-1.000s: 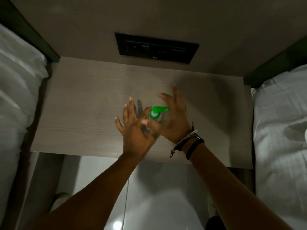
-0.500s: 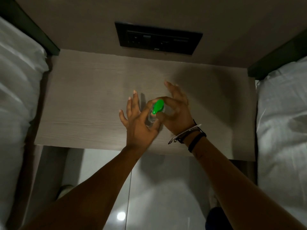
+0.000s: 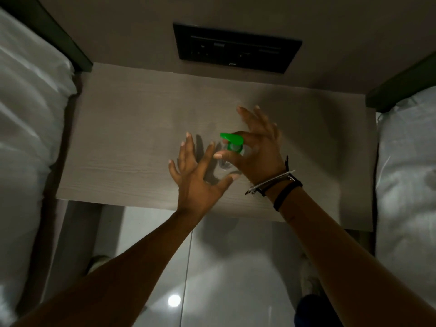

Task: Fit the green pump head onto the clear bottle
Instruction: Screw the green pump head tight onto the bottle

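Observation:
The green pump head [image 3: 232, 140] sits on top of the small clear bottle [image 3: 224, 164], which stands upright near the middle of the wooden bedside table [image 3: 132, 138]. My right hand [image 3: 257, 149] pinches the pump's collar between thumb and forefinger, with its other fingers spread upward. The nozzle points left. My left hand [image 3: 198, 175] is open just left of the bottle, fingers apart, and I see no contact with the bottle. Most of the bottle body is hidden behind my hands.
A black switch and socket panel [image 3: 237, 47] is set in the wall behind the table. White beds flank the table on the left [image 3: 26, 142] and right [image 3: 405, 166]. Glossy floor tiles [image 3: 212, 267] lie below the table's front edge.
My left hand has let go of the bottle and opened, drawing back to the left. The pump nozzle has turned from pointing right to pointing left under my right hand.

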A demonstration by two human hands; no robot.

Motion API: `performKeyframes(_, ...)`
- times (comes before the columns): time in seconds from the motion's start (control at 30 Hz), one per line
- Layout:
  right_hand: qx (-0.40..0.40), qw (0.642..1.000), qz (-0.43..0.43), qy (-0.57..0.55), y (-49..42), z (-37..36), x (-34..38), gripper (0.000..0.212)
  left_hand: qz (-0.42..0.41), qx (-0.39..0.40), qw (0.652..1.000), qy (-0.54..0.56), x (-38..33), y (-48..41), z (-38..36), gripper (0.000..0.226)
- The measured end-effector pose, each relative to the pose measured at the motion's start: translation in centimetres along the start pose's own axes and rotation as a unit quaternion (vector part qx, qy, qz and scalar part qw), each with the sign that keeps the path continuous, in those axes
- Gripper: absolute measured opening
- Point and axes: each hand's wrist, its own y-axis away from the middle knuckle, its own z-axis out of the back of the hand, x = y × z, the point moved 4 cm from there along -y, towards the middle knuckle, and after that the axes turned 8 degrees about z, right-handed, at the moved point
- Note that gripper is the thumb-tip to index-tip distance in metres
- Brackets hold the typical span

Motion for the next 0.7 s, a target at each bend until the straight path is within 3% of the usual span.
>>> performKeyframes(0.17, 0.025, 1.000, 0.010, 0.009, -0.3, 0.1, 0.4, 0.041, 0.016, -0.041, 0.997, 0.062, -2.2, -1.8, 0.1, 0.050)
performKeyframes(0.3, 0.001, 1.000, 0.012, -0.018, 0.4, 0.7, -0.1, 0.028, 0.003, -0.048, 0.996, 0.069, -2.3, -1.4, -0.2, 0.038)
performKeyframes(0.43, -0.024, 0.999, 0.016, 0.041, -0.1, 0.7, 0.2, 0.031, 0.024, -0.066, 0.994, 0.086, -2.6, -0.8, -0.9, 0.034)
performKeyframes(0.57, -0.079, 0.995, 0.004, 0.066, 0.2, 1.1, 0.4, 0.046, 0.047, -0.086, 0.990, 0.099, -2.6, -0.7, -1.1, 0.033)
performKeyframes(0.7, -0.028, 0.997, -0.031, 0.062, 1.0, 0.2, -0.5, 0.079, 0.058, -0.082, 0.990, 0.104, -2.7, -0.9, -1.1, 0.040)
